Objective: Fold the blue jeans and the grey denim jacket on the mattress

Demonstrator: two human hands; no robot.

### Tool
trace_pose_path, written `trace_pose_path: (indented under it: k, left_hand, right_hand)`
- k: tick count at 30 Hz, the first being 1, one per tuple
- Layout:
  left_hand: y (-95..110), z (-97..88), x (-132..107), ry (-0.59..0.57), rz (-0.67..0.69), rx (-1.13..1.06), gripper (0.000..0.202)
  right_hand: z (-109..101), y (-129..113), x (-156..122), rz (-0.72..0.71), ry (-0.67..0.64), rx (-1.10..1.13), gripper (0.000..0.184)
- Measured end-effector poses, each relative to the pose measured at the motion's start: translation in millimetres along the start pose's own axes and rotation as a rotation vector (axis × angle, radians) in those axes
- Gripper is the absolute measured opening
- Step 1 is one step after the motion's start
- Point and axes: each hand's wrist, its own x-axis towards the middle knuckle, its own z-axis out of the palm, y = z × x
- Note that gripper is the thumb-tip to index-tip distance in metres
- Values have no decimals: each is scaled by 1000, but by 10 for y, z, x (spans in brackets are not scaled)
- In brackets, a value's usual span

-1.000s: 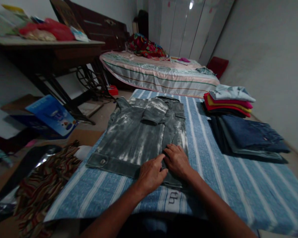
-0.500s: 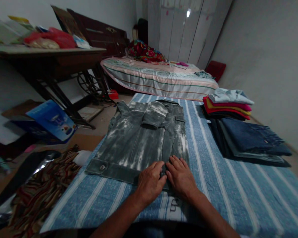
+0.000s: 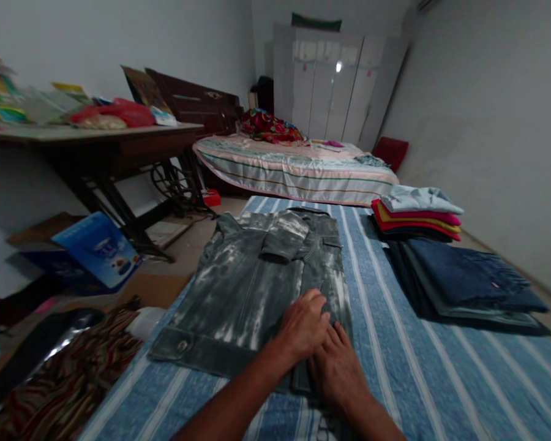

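At near left, a heap point(image 3: 68, 373) of striped fabric lies below the edge of the striped cloth point(image 3: 381, 343). The jacket point(image 3: 239, 294) is spread on that cloth, its buttoned hem corner close to the left edge; a pull leftward could send that corner over. Its sleeve point(image 3: 282, 242) lies folded across the middle and might crease or slide if the fabric beneath is tugged. The left hand point(image 3: 305, 321) has its fingers bent on the jacket's right part, meeting the right hand point(image 3: 337, 367) near the hem; I cannot tell whether either grip pinches fabric. Uneven pressure there could bunch the front. Farther right, well apart, sit the shirts point(image 3: 420, 214) and, nearer, the jeans point(image 3: 468, 275); dragging the cloth could skew both stacks, the jeans being loosely aligned.
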Motion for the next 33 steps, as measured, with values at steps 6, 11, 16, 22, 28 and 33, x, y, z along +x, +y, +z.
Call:
trace_pose_path:
  k: [6, 11, 16, 22, 28, 33]
  left_hand:
    - [-120, 280, 699, -185, 132, 173, 44]
    - [-312, 457, 932, -228, 78, 239, 70]
    - [-370, 509, 935, -203, 17, 270, 78]
    - [-361, 511, 930, -189, 6, 277, 79]
    - [-386, 431, 924, -212, -12, 253, 82]
    - [-423, 368, 914, -250, 9, 217, 83]
  right_hand:
    - [89, -33, -30, -1, 136, -47, 30]
    - [202, -28, -51, -13, 228, -80, 24]
    - [235, -20, -39, -32, 286, -101, 23]
    - [351, -3, -29, -32, 346, -116, 20]
    - [614, 71, -1, -43, 514, -101, 20]
    - [777, 109, -17, -78, 636, -82, 19]
